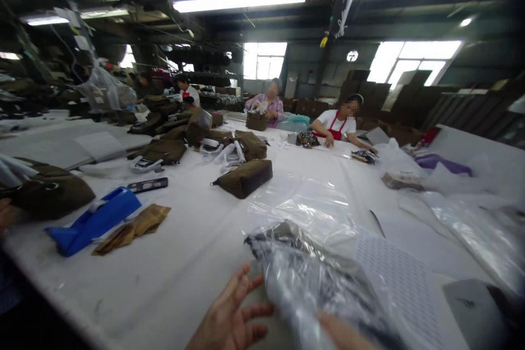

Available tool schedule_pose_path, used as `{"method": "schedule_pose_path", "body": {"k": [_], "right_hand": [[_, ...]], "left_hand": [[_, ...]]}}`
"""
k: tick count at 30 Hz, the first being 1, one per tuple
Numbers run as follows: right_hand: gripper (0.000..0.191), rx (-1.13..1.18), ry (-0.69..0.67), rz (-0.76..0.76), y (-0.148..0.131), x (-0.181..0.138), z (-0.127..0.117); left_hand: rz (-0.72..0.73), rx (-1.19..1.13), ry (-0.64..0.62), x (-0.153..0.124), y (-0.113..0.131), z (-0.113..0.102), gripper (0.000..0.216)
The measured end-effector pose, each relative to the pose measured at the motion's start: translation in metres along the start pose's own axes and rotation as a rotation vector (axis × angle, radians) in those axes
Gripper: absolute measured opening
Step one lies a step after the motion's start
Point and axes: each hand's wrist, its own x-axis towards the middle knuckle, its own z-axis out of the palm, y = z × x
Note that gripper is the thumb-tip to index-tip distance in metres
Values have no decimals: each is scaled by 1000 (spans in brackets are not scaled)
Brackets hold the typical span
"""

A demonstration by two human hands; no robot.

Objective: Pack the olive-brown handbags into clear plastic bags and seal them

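Note:
A dark bag in a clear plastic bag (328,279) lies on the white table (164,284) right in front of me. Beside its left edge my left hand (235,309) is open, palm turned up, fingers spread and holding nothing. My right hand (344,333), cut off by the lower frame edge, presses on the bunched plastic and appears closed on it; most of its fingers are hidden. Another flat clear plastic bag (307,202) lies just beyond the wrapped one.
An olive handbag (244,178) and several more are piled at centre left. A blue holder (98,219), brown paper strips (133,229) and a dark phone-like object (147,185) lie left. A printed sheet (402,284) is at right. Co-workers sit across the table; another person's hand shows far left.

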Motion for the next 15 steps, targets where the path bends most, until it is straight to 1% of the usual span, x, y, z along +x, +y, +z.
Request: {"method": "schedule_pose_path", "body": {"k": [2, 3, 4, 5, 6, 7, 9, 10, 11, 12, 14, 15], "right_hand": [[26, 22, 53, 128, 7, 24, -25], [26, 78, 72, 235, 13, 39, -33], [24, 194, 75, 293, 19, 53, -38], [25, 365, 60, 338, 27, 66, -38], [26, 510, 22, 415, 35, 75, -33], [25, 635, -21, 483, 41, 80, -26], [22, 807, -92, 621, 50, 80, -4], [21, 857, -106, 672, 51, 77, 7], [19, 895, -109, 709, 51, 73, 17], [18, 926, -107, 729, 50, 70, 24], [17, 966, -101, 741, 45, 67, 30], [17, 976, -94, 737, 41, 66, 27]], "left_hand": [[150, -30, 153, -1, 17, 13, 53], [226, -12, 235, 0, 18, 14, 52], [290, 17, 320, 3, 15, 11, 50], [330, 43, 400, 6, 9, 6, 47], [341, 54, 478, 9, -1, -2, 44], [319, 43, 552, 12, -12, -12, 40], [175, -25, 667, 15, -34, -30, 31], [74, -74, 679, 17, -43, -37, 26], [-23, -125, 657, 19, -50, -41, 24], [-100, -169, 606, 21, -54, -44, 23], [-182, -231, 469, 25, -58, -43, 26], [-198, -249, 412, 27, -57, -41, 29]]}}
